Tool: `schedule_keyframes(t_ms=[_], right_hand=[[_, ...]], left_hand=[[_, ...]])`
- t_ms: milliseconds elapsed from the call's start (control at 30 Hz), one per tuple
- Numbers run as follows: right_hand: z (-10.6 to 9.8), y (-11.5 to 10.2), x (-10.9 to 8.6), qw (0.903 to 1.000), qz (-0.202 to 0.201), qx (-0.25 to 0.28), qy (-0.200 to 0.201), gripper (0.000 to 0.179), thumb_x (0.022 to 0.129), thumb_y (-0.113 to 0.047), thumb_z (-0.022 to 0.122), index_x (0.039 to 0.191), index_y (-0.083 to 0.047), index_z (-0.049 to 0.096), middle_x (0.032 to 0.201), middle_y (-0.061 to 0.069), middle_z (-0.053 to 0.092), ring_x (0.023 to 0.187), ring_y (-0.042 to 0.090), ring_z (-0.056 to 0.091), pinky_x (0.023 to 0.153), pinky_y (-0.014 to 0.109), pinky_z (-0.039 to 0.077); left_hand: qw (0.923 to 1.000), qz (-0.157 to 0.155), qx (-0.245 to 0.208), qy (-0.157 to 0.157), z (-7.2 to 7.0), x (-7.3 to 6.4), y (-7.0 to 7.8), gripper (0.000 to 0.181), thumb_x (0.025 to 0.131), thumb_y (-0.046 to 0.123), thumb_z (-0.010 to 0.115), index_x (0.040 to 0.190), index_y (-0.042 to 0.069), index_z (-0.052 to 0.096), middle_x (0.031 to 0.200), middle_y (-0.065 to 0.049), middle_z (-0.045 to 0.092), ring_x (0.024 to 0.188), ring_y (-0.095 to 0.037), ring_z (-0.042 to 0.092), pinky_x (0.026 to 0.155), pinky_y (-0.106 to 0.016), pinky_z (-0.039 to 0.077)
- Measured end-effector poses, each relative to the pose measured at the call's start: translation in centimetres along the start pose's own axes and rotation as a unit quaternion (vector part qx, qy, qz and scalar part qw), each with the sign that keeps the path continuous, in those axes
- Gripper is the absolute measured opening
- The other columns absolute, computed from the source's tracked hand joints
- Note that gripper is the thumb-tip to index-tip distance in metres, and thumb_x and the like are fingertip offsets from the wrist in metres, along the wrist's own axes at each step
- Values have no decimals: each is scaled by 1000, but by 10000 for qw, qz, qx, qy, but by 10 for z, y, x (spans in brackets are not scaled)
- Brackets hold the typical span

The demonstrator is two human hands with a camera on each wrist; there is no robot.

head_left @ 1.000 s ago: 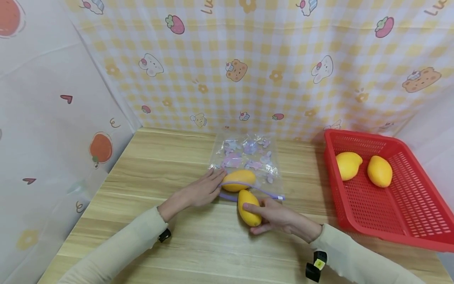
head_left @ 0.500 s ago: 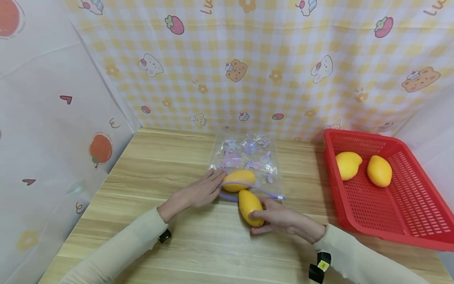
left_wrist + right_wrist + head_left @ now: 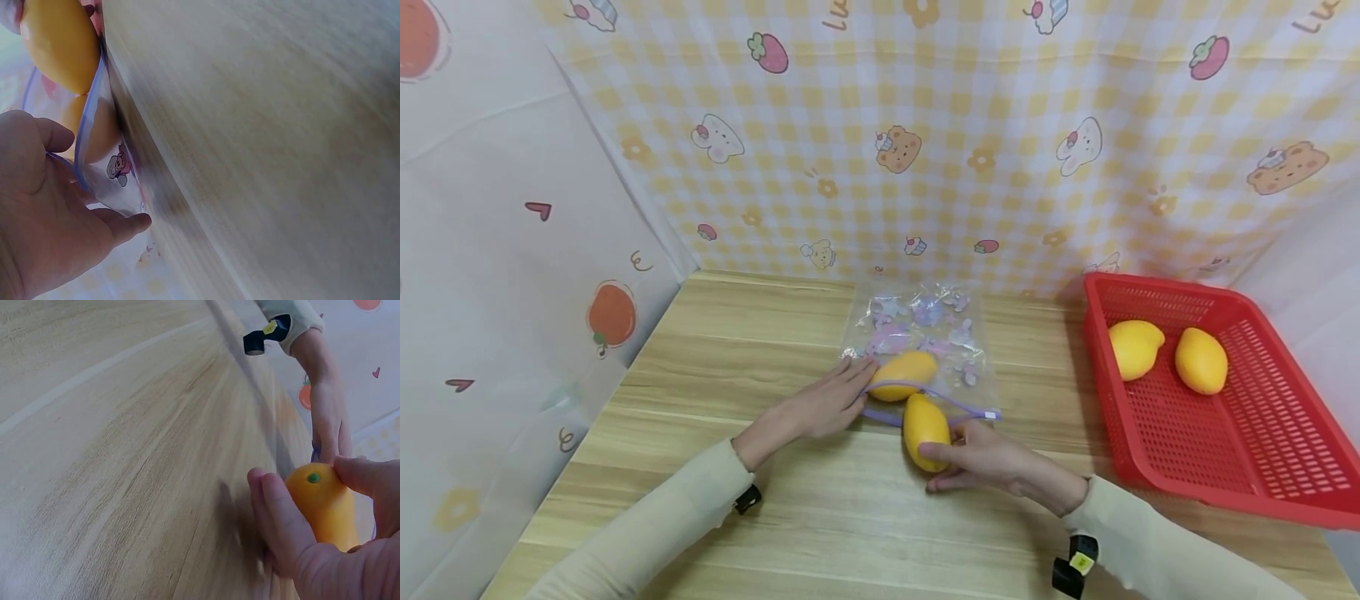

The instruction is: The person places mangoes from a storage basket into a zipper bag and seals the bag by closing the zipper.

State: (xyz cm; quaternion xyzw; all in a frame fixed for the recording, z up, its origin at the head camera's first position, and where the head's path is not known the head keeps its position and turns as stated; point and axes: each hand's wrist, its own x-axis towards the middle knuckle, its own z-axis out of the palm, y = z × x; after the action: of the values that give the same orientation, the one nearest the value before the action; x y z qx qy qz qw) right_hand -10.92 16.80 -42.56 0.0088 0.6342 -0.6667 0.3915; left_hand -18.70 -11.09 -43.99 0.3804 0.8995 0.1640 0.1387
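Note:
A clear zip bag (image 3: pixel 973 392) with purple closure strips lies on the table, its mouth gaping toward me. One yellow mango (image 3: pixel 906 367) is inside, just behind the strip. My left hand (image 3: pixel 827 405) holds the bag's left edge at the mouth; in the left wrist view its fingers (image 3: pixel 128 227) and thumb stand either side of the film. Between thumb and fingers, my right hand (image 3: pixel 981 454) grips a second mango (image 3: pixel 925 432), whose far end is at the opening against the first. In the right wrist view, this mango's green stem end (image 3: pixel 314 478) faces the camera.
To the right stands a red plastic basket (image 3: pixel 1180 483) with two yellow lemons (image 3: pixel 1137 350) in it. A patterned cloth (image 3: pixel 880 200) hangs behind the wooden table (image 3: pixel 850 525), and a white printed sheet (image 3: pixel 497 333) at the left.
The mango in my right hand has moved slightly forward against the bag's mouth. The mango inside has shifted a little deeper and tilted. My left hand stays in place.

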Motion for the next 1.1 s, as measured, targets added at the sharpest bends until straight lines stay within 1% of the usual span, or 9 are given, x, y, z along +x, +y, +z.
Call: schedule_keyframes(t_ms=[67, 133, 267, 400, 567, 867, 1000, 1100], right_hand=[[0, 1, 2, 9999, 29, -126, 83, 39, 101, -19, 66, 120, 13, 54, 101, 28, 65, 86, 34, 73, 83, 41, 60], [0, 1, 4, 9997, 53, -160, 170, 40, 102, -23, 65, 118, 12, 53, 98, 28, 68, 85, 34, 73, 80, 39, 61], [-2, 2, 8, 9991, 77, -231, 344, 42, 103, -27, 63, 116, 11, 51, 95, 28, 70, 82, 33, 74, 76, 37, 62], [-3, 2, 11, 9987, 103, -341, 370, 43, 103, -30, 62, 116, 10, 52, 94, 27, 70, 78, 30, 74, 73, 37, 62], [-3, 3, 12, 9977, 117, -556, 377, 44, 103, -33, 62, 115, 9, 52, 89, 25, 71, 71, 26, 73, 67, 36, 63], [-7, 5, 8, 9954, 21, -846, 443, 47, 105, -37, 58, 116, 8, 47, 83, 23, 71, 66, 26, 72, 62, 39, 63], [-9, 5, 7, 9941, 5, -981, 467, 46, 105, -37, 56, 114, 8, 49, 81, 23, 71, 64, 26, 72, 60, 39, 62], [-9, 5, 5, 9932, -1, -1042, 513, 44, 107, -35, 54, 110, 9, 49, 79, 22, 70, 62, 26, 71, 58, 38, 62]], left_hand=[[10000, -8, -12, 7, 0, 0, 0, 58, 110, 20, 36, 159, -6, 18, 165, -23, 13, 151, -40, 9, 122, -48, 9], [10000, -2, -18, 15, 1, 0, -1, 58, 110, 20, 36, 159, -6, 18, 165, -23, 13, 151, -40, 9, 122, -48, 9], [10000, 45, -6, 39, 1, 0, -1, 58, 110, 19, 38, 158, -6, 18, 165, -23, 13, 151, -40, 10, 122, -49, 10], [10000, 83, 24, 43, 1, 0, -1, 58, 110, 19, 38, 159, -6, 18, 165, -23, 13, 151, -40, 10, 122, -49, 10], [10000, 65, 14, 13, 0, 0, -1, 59, 109, 19, 38, 159, -5, 17, 165, -22, 12, 151, -41, 9, 122, -48, 9], [10000, 83, -25, 7, 1, 0, -1, 59, 109, 18, 39, 159, -5, 18, 165, -23, 13, 150, -42, 10, 122, -48, 10], [10000, 83, -7, -13, 1, 1, -1, 59, 109, 18, 39, 159, -5, 18, 165, -22, 14, 150, -41, 11, 122, -48, 10], [10000, 79, 6, -34, 1, 1, -1, 59, 109, 18, 38, 159, -5, 18, 165, -22, 14, 151, -40, 11, 122, -48, 10]])
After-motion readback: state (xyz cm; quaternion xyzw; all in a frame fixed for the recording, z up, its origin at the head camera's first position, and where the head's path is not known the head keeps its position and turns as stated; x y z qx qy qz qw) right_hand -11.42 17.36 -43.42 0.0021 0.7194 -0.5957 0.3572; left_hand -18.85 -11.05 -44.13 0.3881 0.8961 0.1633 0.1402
